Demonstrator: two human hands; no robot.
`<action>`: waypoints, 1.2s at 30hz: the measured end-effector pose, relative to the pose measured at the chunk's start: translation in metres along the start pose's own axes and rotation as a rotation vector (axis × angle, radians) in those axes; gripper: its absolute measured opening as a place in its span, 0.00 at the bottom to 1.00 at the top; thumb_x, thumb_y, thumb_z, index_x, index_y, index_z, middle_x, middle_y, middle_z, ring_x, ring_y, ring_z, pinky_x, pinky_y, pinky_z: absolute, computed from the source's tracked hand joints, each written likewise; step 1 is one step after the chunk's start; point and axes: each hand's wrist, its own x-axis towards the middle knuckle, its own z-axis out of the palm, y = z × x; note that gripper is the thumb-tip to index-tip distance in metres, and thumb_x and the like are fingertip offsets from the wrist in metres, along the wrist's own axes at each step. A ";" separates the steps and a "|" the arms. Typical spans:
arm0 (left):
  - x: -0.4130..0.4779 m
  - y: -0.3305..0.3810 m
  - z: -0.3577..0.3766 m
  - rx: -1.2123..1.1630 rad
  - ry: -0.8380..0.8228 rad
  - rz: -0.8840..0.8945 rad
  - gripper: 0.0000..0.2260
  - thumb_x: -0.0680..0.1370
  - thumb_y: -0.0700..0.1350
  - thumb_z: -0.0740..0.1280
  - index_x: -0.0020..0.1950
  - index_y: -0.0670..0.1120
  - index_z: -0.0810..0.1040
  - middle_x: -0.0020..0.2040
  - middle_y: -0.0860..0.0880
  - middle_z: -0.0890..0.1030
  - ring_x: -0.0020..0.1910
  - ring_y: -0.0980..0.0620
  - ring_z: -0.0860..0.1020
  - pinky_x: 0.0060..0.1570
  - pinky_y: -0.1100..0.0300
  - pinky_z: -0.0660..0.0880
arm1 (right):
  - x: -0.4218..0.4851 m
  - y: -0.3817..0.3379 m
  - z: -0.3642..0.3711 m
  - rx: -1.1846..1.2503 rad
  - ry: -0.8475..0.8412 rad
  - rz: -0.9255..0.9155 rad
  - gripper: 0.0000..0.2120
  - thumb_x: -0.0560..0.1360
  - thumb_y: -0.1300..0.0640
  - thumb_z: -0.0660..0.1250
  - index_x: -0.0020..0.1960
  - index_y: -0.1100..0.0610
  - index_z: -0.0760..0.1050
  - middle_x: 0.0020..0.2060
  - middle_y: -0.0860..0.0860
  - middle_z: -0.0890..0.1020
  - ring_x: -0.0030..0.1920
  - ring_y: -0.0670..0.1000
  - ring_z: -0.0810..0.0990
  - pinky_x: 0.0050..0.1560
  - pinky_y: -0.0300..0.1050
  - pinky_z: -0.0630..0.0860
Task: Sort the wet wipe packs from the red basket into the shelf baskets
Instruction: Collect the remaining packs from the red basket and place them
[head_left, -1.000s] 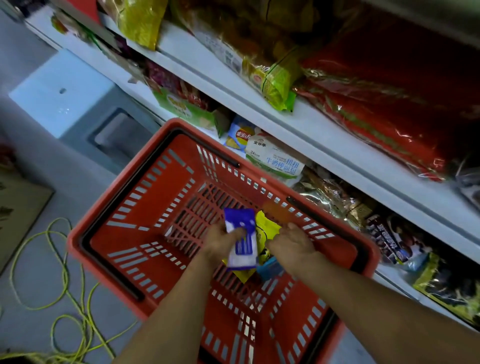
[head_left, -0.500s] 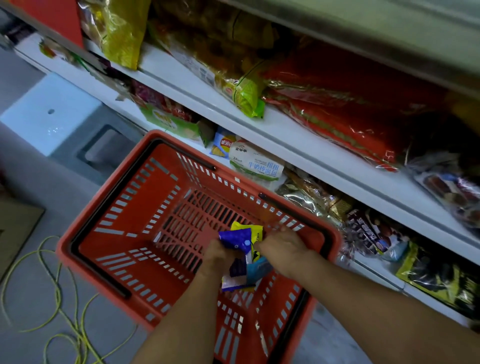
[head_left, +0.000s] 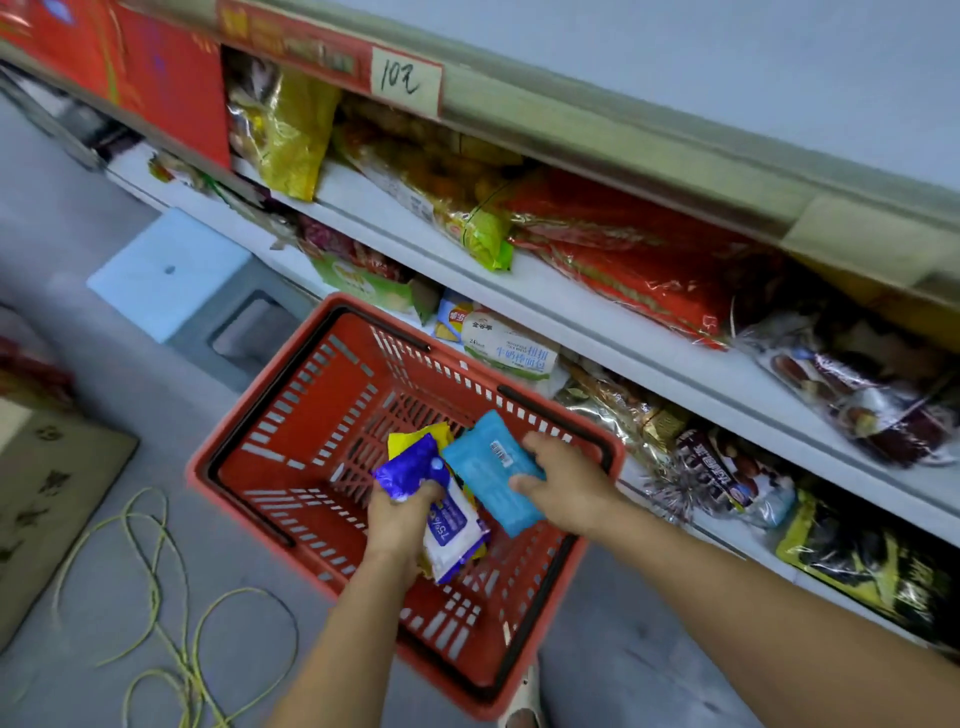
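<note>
The red basket (head_left: 291, 415) stands on the floor below me, its slotted walls and floor mostly bare. My left hand (head_left: 400, 514) grips a purple and white wet wipe pack (head_left: 415, 467) over the basket's right half, with a yellow pack (head_left: 415, 436) stacked behind it. My right hand (head_left: 566, 483) holds a light blue wet wipe pack (head_left: 488, 467) by its right edge, barcode side up, just right of the purple one.
White shelves (head_left: 597, 332) full of snack bags run diagonally behind the basket; a handwritten price tag (head_left: 405, 78) hangs on the upper rail. A yellow-green cord (head_left: 156, 571) lies coiled on the grey floor at left, beside a mat (head_left: 47, 499). A pale blue box (head_left: 166, 270) sits by the shelf base.
My right hand has lifted the light blue pack out from under the others. My left hand has raised the purple and yellow packs. The view has tilted upward along the shelves.
</note>
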 end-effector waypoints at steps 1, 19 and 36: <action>-0.014 0.005 -0.004 -0.039 0.000 -0.039 0.10 0.70 0.32 0.70 0.48 0.43 0.79 0.43 0.40 0.83 0.36 0.45 0.81 0.44 0.48 0.79 | -0.008 -0.001 -0.004 0.124 -0.003 0.000 0.04 0.75 0.55 0.67 0.45 0.53 0.72 0.42 0.50 0.80 0.42 0.50 0.79 0.44 0.46 0.74; -0.361 0.044 0.133 -0.433 -0.640 -0.141 0.39 0.65 0.61 0.78 0.67 0.38 0.75 0.64 0.34 0.77 0.63 0.35 0.76 0.67 0.37 0.68 | -0.331 0.095 -0.180 -0.663 0.921 -0.773 0.03 0.69 0.60 0.68 0.41 0.53 0.80 0.40 0.49 0.81 0.38 0.54 0.77 0.36 0.46 0.69; -0.572 0.066 0.308 0.007 -0.864 0.307 0.14 0.74 0.36 0.71 0.59 0.40 0.79 0.52 0.40 0.85 0.50 0.38 0.83 0.52 0.43 0.79 | -0.548 0.225 -0.330 1.069 0.805 0.077 0.14 0.77 0.46 0.64 0.49 0.56 0.80 0.37 0.52 0.84 0.34 0.51 0.80 0.29 0.43 0.73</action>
